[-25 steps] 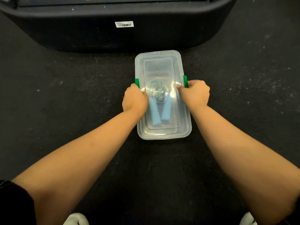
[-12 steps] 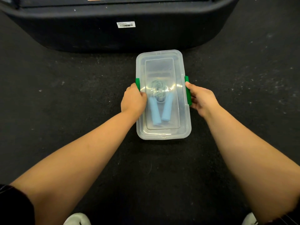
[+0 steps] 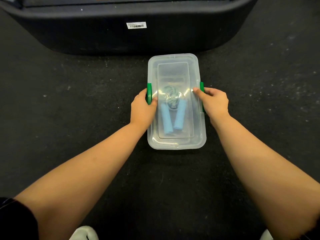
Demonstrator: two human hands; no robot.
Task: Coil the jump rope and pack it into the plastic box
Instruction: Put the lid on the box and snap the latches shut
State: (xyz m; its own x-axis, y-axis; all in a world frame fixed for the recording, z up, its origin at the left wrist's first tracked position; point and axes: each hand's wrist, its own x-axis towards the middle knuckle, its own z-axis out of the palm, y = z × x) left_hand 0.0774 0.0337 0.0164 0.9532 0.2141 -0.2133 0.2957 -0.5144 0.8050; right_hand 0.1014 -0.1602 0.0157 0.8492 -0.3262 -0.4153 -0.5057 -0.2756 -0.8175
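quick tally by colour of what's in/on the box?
Green latches: 2, left and right
Blue handles: 2, one beside the other
Clear box with lid: 1
Coiled rope: 1
Total: 6

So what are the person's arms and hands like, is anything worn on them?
Both hands, left and right, are bare: no gloves, rings or watch visible. The forearms are uncovered too. A dark sleeve shows only at the upper left arm.
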